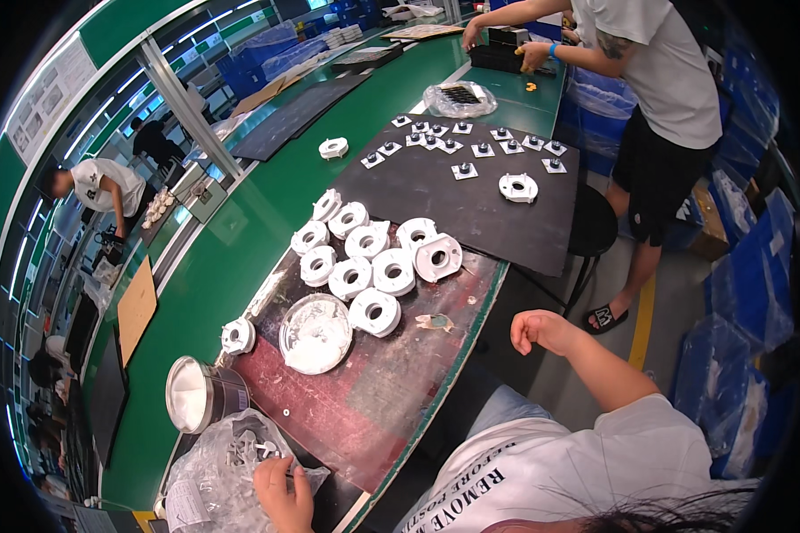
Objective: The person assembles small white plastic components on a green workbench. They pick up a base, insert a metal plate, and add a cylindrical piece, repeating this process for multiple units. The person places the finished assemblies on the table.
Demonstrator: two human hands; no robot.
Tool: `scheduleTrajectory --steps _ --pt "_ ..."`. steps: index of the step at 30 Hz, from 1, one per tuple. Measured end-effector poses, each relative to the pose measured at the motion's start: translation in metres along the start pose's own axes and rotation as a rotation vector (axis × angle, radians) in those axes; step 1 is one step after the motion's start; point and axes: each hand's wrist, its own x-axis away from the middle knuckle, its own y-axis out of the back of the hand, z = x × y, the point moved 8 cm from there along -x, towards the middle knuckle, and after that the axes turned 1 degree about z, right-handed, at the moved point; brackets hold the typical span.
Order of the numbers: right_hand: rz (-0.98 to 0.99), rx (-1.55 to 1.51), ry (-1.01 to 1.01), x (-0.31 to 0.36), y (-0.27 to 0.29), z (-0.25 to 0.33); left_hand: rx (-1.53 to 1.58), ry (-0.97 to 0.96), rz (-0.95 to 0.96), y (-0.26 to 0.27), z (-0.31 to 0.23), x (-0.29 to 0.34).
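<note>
My left hand [284, 494] is at the mouth of a clear plastic bag [218, 475], thumb and forefinger apart. Small white plastic pieces [256, 447] lie in the bag by its fingertips. Off the table's near edge, my right hand [540, 332] hangs in the air with curled fingers; what they hold, if anything, is hidden. On the worn reddish board [391, 391] stands a cluster of round white plastic housings [393, 271] with dark centre holes. Beside them is a shallow round dish [316, 334] smeared with white paste. A single white housing [237, 336] sits left of the dish.
A metal tin of white paste [189, 395] stands behind the bag. The black mat [533, 226] carries several small square pieces with dark knobs [464, 170] and one housing [517, 187]. A co-worker [649, 80] stands at the far right, near a stool [593, 222].
</note>
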Motion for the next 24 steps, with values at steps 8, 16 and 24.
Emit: scheduleTrajectory --steps 8,16,24 --pt "0.032 0.062 -0.012 -0.003 -0.012 0.006 -0.006 0.005 -0.004 0.001 0.0 0.002" --pt "0.126 0.079 -0.012 -0.008 -0.027 0.013 -0.012 0.032 -0.006 0.003 0.001 0.004" --pt "0.285 0.096 -0.002 -0.013 -0.054 0.026 -0.031 0.054 -0.011 0.009 -0.002 0.003"
